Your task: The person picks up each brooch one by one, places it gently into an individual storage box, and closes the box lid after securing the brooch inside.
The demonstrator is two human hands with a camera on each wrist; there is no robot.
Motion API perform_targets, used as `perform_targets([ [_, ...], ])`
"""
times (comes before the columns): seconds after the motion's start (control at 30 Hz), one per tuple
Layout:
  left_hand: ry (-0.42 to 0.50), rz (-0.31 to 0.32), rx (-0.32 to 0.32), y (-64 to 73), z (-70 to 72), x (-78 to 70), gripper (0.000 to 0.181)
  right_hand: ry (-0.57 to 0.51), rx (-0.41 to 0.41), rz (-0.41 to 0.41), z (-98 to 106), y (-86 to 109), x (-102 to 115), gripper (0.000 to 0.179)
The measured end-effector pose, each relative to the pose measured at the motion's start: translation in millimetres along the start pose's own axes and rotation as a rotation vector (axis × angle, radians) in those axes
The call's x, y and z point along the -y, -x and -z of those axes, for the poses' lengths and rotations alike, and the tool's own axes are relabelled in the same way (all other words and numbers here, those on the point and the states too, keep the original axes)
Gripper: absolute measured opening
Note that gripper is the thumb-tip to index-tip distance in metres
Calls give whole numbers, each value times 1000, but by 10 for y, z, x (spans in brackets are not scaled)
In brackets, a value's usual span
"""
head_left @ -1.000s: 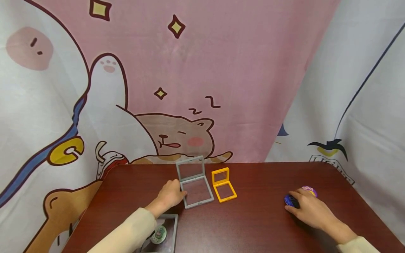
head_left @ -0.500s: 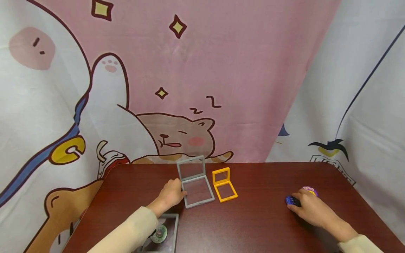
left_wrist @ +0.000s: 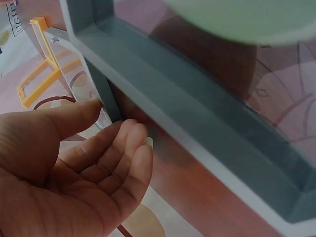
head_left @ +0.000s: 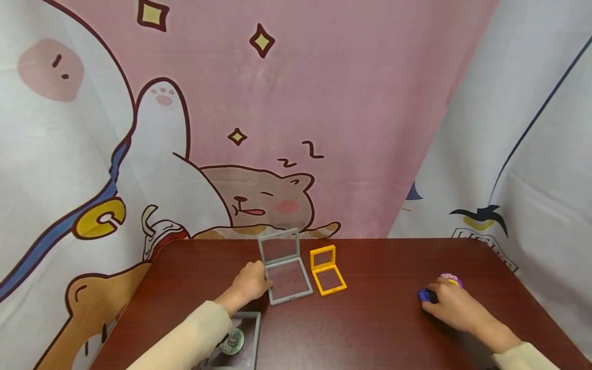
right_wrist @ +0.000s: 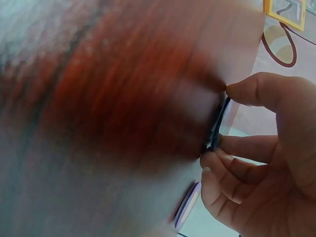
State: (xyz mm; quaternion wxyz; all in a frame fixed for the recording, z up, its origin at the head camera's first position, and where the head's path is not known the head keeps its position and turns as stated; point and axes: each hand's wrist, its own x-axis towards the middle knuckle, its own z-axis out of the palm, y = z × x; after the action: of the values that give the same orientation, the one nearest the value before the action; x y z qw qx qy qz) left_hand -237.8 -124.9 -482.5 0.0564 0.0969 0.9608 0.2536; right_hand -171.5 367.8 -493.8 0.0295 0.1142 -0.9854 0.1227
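My left hand [head_left: 250, 282] pinches the left edge of an unfolded grey hinged display frame [head_left: 292, 297] with clear windows, its lid standing tilted up at the back. In the left wrist view, thumb and forefinger meet at that frame's side [left_wrist: 102, 91], the other fingers curled beneath. On the right of the table, my right hand [head_left: 455, 306] holds a blue round badge [head_left: 426, 296] by its edges. The right wrist view shows the badge [right_wrist: 219, 121] edge-on between thumb and fingertips, close over the table. Just behind that hand lies a purple round badge [head_left: 455, 279], partly hidden.
A smaller yellow hinged frame [head_left: 333, 291] stands unfolded right of the grey one. Under my left forearm is another grey frame [head_left: 257, 339], with a green round badge [head_left: 233, 343] seen inside its border. A cartoon-print curtain [head_left: 361, 128] hangs behind the table.
The blue badge has turned slightly in my right fingers, with less of its face showing. My left hand stays at the grey frame. The head view has shifted a little.
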Motion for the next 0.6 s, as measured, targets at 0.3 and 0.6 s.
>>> perform_targets([
  [0.3, 0, -10, 31, 46, 11, -30, 38, -7, -90, 5, 35, 26, 51, 30],
  [0.6, 1, -18, 40, 60, -13, 11, 36, -67, -137, -9, 165, 12, 226, 40],
])
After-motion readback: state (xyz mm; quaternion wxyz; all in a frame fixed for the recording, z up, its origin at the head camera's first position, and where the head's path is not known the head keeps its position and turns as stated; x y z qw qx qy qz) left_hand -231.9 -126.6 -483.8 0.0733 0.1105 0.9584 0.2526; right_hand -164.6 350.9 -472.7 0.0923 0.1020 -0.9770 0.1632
